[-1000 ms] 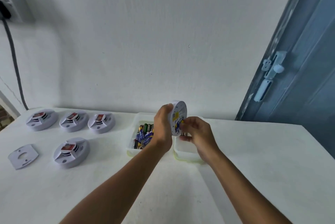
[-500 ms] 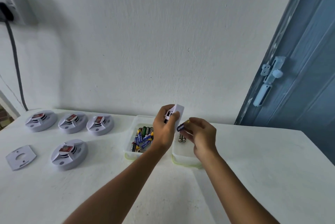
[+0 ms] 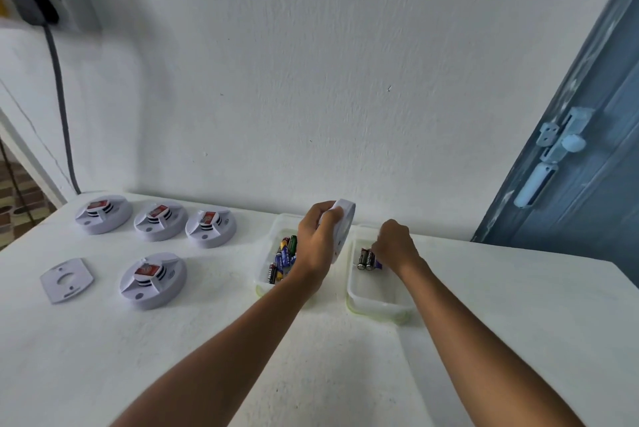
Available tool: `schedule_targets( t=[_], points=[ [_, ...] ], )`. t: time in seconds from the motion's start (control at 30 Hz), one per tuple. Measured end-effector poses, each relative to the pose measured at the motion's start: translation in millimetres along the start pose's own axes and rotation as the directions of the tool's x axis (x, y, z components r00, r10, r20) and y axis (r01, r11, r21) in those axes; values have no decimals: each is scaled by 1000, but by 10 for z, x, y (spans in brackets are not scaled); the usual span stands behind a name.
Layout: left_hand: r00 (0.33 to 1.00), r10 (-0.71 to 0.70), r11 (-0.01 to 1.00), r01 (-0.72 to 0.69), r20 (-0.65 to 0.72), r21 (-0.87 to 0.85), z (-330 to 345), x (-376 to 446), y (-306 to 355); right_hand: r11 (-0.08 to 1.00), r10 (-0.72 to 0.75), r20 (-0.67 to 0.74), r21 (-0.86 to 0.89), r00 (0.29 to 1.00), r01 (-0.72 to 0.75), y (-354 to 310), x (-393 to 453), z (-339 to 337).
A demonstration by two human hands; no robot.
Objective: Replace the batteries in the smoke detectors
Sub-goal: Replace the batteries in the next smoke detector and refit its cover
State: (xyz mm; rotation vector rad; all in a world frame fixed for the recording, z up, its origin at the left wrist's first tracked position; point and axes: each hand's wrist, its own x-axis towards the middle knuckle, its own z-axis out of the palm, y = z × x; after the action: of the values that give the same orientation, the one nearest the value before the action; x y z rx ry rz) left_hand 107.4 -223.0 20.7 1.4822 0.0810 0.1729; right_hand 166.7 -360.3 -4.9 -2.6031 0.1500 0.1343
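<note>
**Head view: detector in the left grip, right hand at the tray of batteries**

Head view, taking the right tray (image 3: 377,298) as the landmark. The left hand (image 3: 316,246) holds a smoke detector (image 3: 342,231) on edge just left of this tray and above the table (image 3: 345,364); the fingers curl over its upper rim, so the left grip is grasping the detector. The detector's flat face is turned toward the right hand.

The right hand (image 3: 394,246) reaches down into the far end of the tray, knuckles up and fingers curled. Its fingertips are hidden behind the hand, so I cannot tell whether this grip grasps anything. Two dark batteries (image 3: 366,259) lie side by side in the tray, touching or just left of the right hand's fingers. A bit of purple shows beside them under the hand; too small to name.

Left of the landmark tray, beyond the held detector, stands a second tray (image 3: 264,283) heaped with mixed batteries (image 3: 283,259); the left wrist partly covers it.

Well left of both trays, four detectors rest on the table: three in a row by the wall (image 3: 103,214) (image 3: 160,221) (image 3: 210,226) and one nearer (image 3: 153,279). A flat mounting plate (image 3: 66,279) lies left of that one.
</note>
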Motion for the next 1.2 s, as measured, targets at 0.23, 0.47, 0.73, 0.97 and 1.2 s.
schedule_targets(
  t=[0.23, 0.47, 0.73, 0.97, 1.2],
  points=[
    [991, -134, 980, 134, 8, -147, -51, 17, 11, 825, -224, -165, 492, 961, 277, -52, -375, 16],
    [959, -280, 911, 283, 54, -300, -48, 56, 36, 636, -291, -243, 674, 925, 377, -159, -639, 139],
    [959, -269, 901, 283, 89, -329, -11, 15, 54, 674, -327, -382, 547, 865, 496, -216, -729, 120],
    [909, -408, 791, 397, 83, -466, -12, 33, 50, 654, -471, -506, 349, 722, 671, -169, -791, 210],
    [884, -435, 730, 458, 172, -506, -53, 102, 44, 570, -625, -521, 203, 581, 796, 11, -680, 166]
  ],
)
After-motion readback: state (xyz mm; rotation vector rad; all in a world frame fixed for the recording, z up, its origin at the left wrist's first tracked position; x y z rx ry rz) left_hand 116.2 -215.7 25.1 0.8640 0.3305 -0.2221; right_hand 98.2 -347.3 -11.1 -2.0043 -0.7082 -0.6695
